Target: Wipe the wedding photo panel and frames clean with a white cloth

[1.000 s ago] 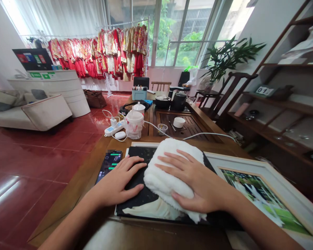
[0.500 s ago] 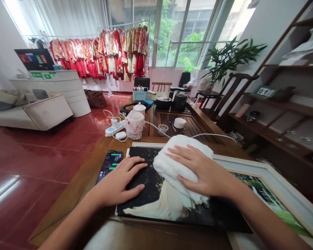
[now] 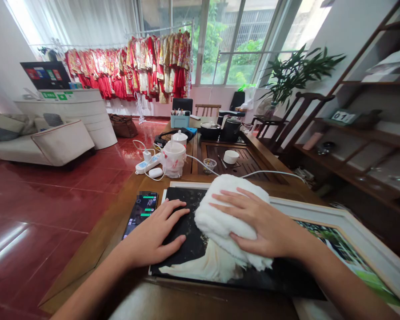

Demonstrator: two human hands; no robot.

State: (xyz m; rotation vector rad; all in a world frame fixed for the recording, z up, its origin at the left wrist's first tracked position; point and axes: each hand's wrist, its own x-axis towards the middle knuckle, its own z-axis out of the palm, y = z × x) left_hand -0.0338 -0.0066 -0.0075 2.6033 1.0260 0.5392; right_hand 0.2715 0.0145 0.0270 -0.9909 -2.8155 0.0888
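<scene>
My right hand [image 3: 253,218] rests over a folded white towel [image 3: 213,218], its fingers spread across the top and its thumb along the near side. The towel lies on a black panel [image 3: 183,231] whose surface shows a cream, skirt-like shape [image 3: 206,266] and pale specks. Part of that shape is hidden beneath the towel. On the panel's left side, my left hand [image 3: 162,229] lies with fingers apart, holding nothing. Just left of it is a phone [image 3: 140,212] with a lit screen.
A white-framed picture [image 3: 346,258] lies at the right. Beyond the panel stand a cup in a plastic wrap [image 3: 174,159], a power strip [image 3: 148,163], a white bowl [image 3: 231,157] and a small clear cup [image 3: 209,166]. A white cable [image 3: 270,173] crosses the wooden table [image 3: 120,271].
The towel has shifted slightly under my right hand, its near edge now a little closer to me. My left hand stays in place on the panel.
</scene>
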